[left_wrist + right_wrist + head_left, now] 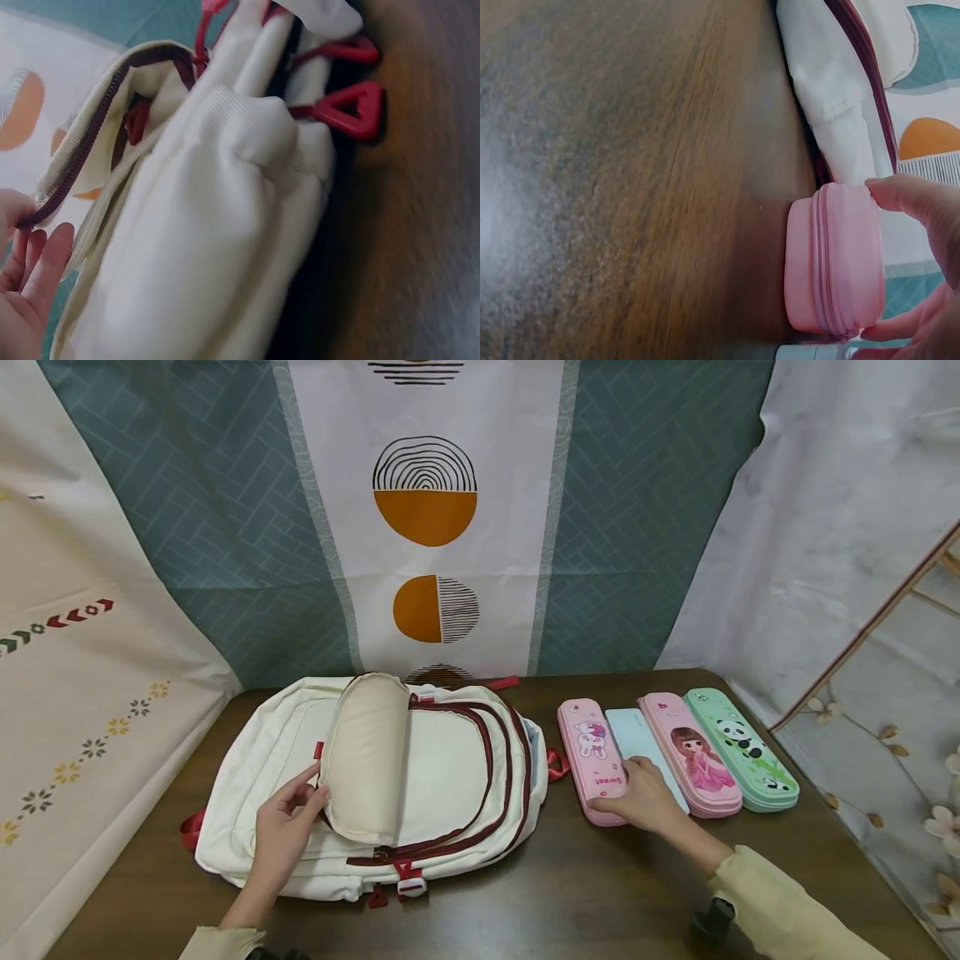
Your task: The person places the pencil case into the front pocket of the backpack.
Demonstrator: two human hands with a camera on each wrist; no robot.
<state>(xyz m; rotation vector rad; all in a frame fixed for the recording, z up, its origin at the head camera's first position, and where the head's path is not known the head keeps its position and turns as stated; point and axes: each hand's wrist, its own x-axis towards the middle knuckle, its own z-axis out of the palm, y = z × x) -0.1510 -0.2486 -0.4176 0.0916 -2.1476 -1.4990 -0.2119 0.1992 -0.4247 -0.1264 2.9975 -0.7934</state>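
Observation:
A white backpack (pixel 450 768) with dark red zippers lies on the table, its front pocket flap (pixel 367 760) folded back. My left hand (pixel 281 827) pinches the flap's edge between thumb and fingers; the left wrist view shows the zipper tape (pixel 79 154) running up from the fingertips. To the right, my right hand (pixel 648 797) grips the near end of a pink pencil case (pixel 587 747) with a bunny picture. In the right wrist view the thumb and fingers span the end of the case (pixel 847 262), which has a zipper around its side.
Right of the bunny case lie a light blue case (pixel 637 739), a pink case with a doll picture (pixel 686 727) and a green panda case (pixel 738 739). Patterned cloth (pixel 423 552) hangs behind the brown table (pixel 540 893). A red strap (pixel 557 766) sticks out beside the backpack.

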